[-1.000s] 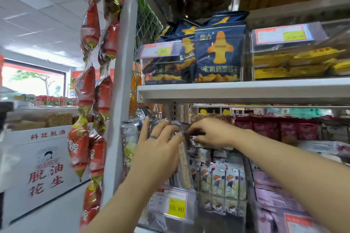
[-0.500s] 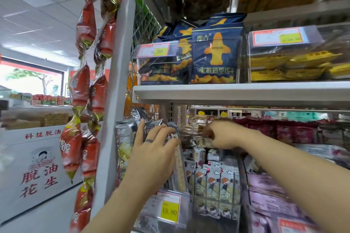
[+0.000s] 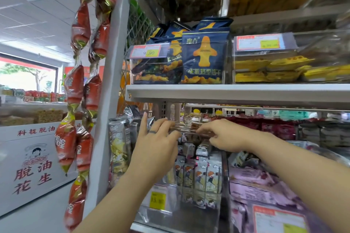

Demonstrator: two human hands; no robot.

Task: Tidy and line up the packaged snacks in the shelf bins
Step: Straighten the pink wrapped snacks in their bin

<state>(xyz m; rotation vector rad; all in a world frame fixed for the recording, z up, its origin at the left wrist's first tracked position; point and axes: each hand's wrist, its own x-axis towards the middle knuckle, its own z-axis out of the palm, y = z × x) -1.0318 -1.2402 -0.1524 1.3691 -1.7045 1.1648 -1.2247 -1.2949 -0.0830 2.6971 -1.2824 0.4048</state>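
**Both hands hold a clear packet over the lower bin**

Under the white shelf (image 3: 236, 91), a clear bin (image 3: 170, 212) holds grey packets (image 3: 200, 176). They stand upright in a row, side by side, and each one has a cartoon figure printed on it. A yellow price tag (image 3: 157, 200) hangs on the front of the bin. Just to the right of it, pink packets (image 3: 253, 181) lie flat in a pile. On the shelf above, one clear box holds blue bags (image 3: 204, 58) that stand upright, and the box beside it holds yellow packets (image 3: 269, 70) that lie flat.

The clear packet (image 3: 191, 129) is above the grey packets, just under the shelf edge. Its long axis is level, going from left to right. It is transparent, and something brown shows inside; it is too blurred to read more.

The left hand (image 3: 157, 149) grasps the left end of it, with the index finger pointing up and free. The right hand (image 3: 225, 138) pinches the right end with curled fingers.
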